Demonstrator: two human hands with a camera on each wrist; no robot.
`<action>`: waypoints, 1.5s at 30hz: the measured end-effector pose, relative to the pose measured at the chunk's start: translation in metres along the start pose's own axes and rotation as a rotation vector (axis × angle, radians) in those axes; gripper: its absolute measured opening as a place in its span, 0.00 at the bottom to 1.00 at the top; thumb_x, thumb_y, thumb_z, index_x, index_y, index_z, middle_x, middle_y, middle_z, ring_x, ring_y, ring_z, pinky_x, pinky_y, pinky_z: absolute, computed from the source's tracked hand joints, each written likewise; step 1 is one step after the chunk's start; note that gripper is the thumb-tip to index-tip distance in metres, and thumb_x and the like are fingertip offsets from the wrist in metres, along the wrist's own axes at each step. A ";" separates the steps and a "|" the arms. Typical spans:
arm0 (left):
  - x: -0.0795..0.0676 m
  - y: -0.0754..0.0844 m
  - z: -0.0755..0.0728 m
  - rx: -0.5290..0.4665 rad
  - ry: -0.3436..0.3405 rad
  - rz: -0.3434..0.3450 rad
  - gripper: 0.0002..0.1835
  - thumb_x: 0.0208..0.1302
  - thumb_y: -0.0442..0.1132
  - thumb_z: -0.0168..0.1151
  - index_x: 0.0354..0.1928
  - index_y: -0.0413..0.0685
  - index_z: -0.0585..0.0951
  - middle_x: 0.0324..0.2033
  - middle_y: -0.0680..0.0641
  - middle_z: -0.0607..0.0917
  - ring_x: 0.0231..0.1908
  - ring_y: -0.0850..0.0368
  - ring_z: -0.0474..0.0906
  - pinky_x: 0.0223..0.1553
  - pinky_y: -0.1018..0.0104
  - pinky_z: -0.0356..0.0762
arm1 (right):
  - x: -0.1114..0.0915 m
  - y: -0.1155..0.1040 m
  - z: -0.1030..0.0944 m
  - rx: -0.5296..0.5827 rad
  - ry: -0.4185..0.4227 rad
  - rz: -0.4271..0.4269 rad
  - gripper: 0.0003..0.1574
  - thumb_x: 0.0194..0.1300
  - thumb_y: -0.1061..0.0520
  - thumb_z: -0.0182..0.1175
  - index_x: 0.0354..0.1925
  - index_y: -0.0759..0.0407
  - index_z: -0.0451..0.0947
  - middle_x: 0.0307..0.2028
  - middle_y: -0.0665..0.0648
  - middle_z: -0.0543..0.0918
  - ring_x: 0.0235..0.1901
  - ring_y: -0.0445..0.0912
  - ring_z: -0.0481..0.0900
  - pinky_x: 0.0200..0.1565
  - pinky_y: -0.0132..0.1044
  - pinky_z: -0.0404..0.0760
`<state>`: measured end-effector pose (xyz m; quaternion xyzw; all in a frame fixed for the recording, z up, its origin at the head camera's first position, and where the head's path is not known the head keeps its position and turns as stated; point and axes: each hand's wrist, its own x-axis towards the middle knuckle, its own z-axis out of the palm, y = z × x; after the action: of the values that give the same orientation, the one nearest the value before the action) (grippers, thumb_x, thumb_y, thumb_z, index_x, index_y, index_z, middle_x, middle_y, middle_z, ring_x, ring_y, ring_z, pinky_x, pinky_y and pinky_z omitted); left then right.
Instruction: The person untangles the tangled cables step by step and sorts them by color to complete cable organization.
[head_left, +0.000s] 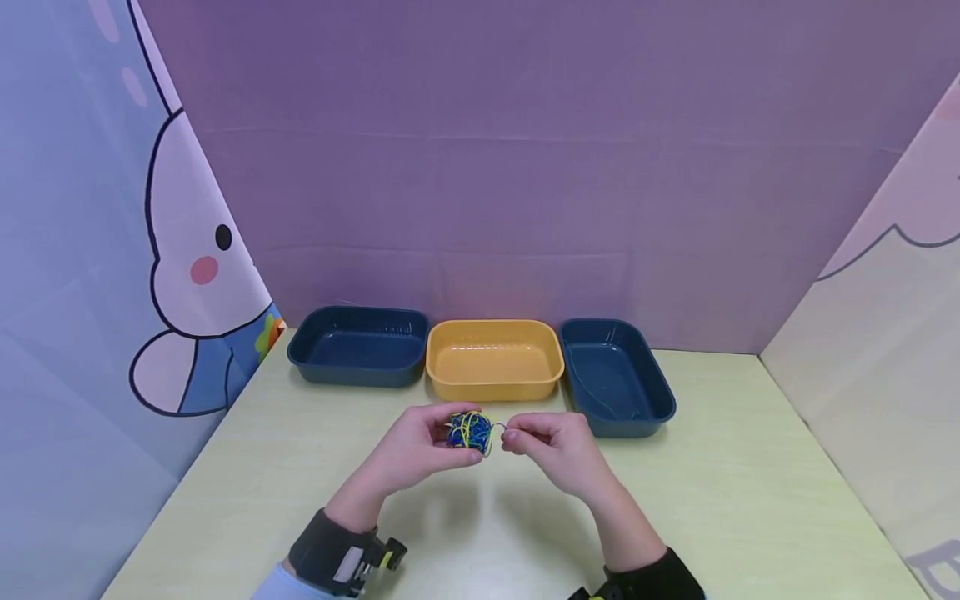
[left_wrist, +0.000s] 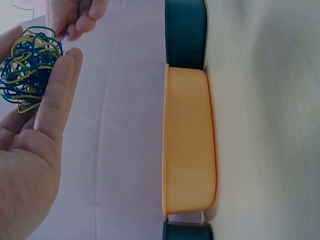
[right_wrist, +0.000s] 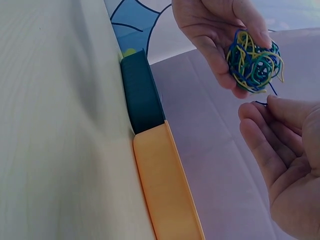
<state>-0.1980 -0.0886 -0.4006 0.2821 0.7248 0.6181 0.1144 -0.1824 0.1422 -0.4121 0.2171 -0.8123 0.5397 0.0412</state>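
Observation:
A tangled ball of thin blue, green and yellow wires (head_left: 470, 432) is held up above the table by my left hand (head_left: 417, 443), between thumb and fingers. In the left wrist view the wire ball (left_wrist: 31, 67) shows loose loops sticking out on its sides. My right hand (head_left: 558, 447) is just to the right of it and pinches one dark blue wire end between thumb and forefinger. That blue wire (right_wrist: 273, 90) runs from the ball to the right fingertips in the right wrist view. The two hands do not touch.
Behind the hands stand a dark blue tray (head_left: 360, 375) on the left, a yellow tray (head_left: 495, 390) in the middle and another dark blue tray (head_left: 630, 427) on the right. A thin strand (head_left: 592, 396) lies in the right tray. A purple cloth wall (head_left: 525, 167) closes the back.

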 end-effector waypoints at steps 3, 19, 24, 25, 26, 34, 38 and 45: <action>-0.001 0.002 -0.001 0.016 0.005 0.001 0.27 0.53 0.29 0.71 0.56 0.36 0.76 0.39 0.42 0.84 0.36 0.51 0.82 0.37 0.64 0.83 | -0.002 -0.010 -0.004 0.021 -0.016 -0.018 0.06 0.64 0.68 0.59 0.38 0.65 0.82 0.32 0.62 0.85 0.33 0.51 0.83 0.38 0.37 0.84; -0.001 0.007 -0.008 0.077 0.050 -0.005 0.26 0.50 0.28 0.72 0.53 0.35 0.77 0.39 0.42 0.84 0.35 0.53 0.81 0.36 0.66 0.83 | -0.002 0.018 -0.027 -0.122 -0.039 -0.044 0.06 0.65 0.63 0.61 0.37 0.54 0.82 0.28 0.49 0.84 0.28 0.41 0.82 0.34 0.33 0.84; -0.001 0.010 -0.008 0.075 0.044 0.002 0.24 0.50 0.27 0.72 0.51 0.36 0.79 0.38 0.43 0.84 0.34 0.54 0.81 0.36 0.68 0.82 | -0.004 0.017 -0.033 -0.234 -0.026 -0.072 0.07 0.65 0.64 0.61 0.36 0.52 0.82 0.27 0.47 0.84 0.27 0.38 0.81 0.33 0.31 0.83; -0.001 0.011 -0.008 0.078 0.043 0.005 0.23 0.50 0.27 0.71 0.51 0.35 0.79 0.38 0.42 0.84 0.34 0.54 0.81 0.36 0.68 0.82 | -0.004 0.016 -0.035 -0.257 -0.024 -0.089 0.07 0.65 0.64 0.61 0.35 0.52 0.82 0.27 0.47 0.84 0.27 0.37 0.81 0.33 0.31 0.83; -0.001 0.012 -0.008 0.084 0.042 0.007 0.23 0.50 0.27 0.71 0.50 0.35 0.79 0.38 0.42 0.84 0.34 0.55 0.81 0.36 0.68 0.82 | -0.003 0.016 -0.036 -0.282 -0.018 -0.106 0.07 0.64 0.64 0.61 0.35 0.52 0.82 0.27 0.47 0.83 0.27 0.37 0.81 0.32 0.31 0.83; 0.004 -0.011 -0.011 0.152 0.067 0.011 0.22 0.50 0.30 0.72 0.50 0.40 0.81 0.36 0.46 0.85 0.31 0.57 0.79 0.30 0.70 0.81 | -0.003 0.016 -0.042 -0.439 0.028 -0.194 0.08 0.63 0.63 0.63 0.34 0.49 0.80 0.24 0.43 0.77 0.24 0.36 0.73 0.24 0.30 0.79; 0.005 -0.022 -0.018 0.172 0.088 -0.005 0.20 0.51 0.34 0.72 0.49 0.45 0.82 0.35 0.49 0.85 0.31 0.56 0.79 0.30 0.68 0.82 | -0.004 0.016 -0.048 -0.459 0.034 -0.206 0.06 0.64 0.63 0.62 0.36 0.51 0.80 0.24 0.43 0.75 0.24 0.37 0.71 0.24 0.30 0.78; -0.001 -0.023 -0.036 0.170 0.148 0.008 0.18 0.54 0.36 0.71 0.49 0.46 0.83 0.38 0.46 0.85 0.32 0.54 0.80 0.31 0.66 0.82 | -0.012 0.025 -0.071 -0.494 0.135 -0.192 0.08 0.61 0.65 0.64 0.38 0.54 0.81 0.28 0.47 0.79 0.24 0.38 0.72 0.25 0.31 0.80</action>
<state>-0.2216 -0.1208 -0.4152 0.2471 0.7801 0.5738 0.0338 -0.1934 0.2170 -0.4077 0.2398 -0.8905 0.3323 0.1978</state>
